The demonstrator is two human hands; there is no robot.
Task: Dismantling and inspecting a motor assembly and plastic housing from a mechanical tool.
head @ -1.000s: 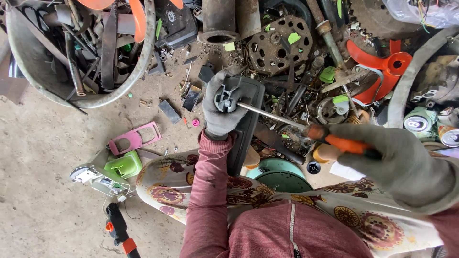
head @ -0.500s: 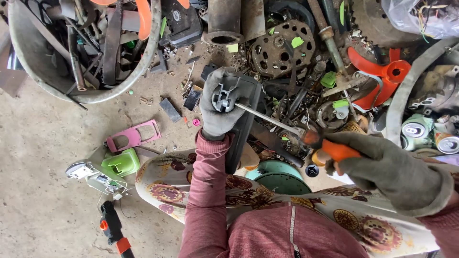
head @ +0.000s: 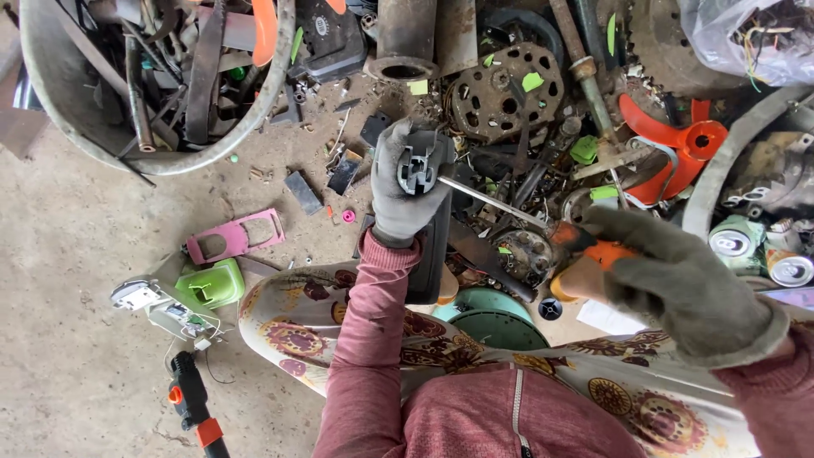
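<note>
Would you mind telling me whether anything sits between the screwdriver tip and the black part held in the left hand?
Nothing visible does. The screwdriver runs in open air from the right hand to the black part gripped by the left hand, its tip already at the part.

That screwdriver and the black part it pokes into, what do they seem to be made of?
Screwdriver: bare shiny metal shaft, probably steel; the orange handle looks like plastic. Black part, held by the gloved left hand: matte moulded look suggests plastic, though I can't be sure.

tub (head: pixel 254 127): far left, scrap inside
cans (head: pixel 763 254): far right (on floor)
cutter (head: pixel 191 403): near left, w/ frame (head: pixel 233 237) beyond
</note>
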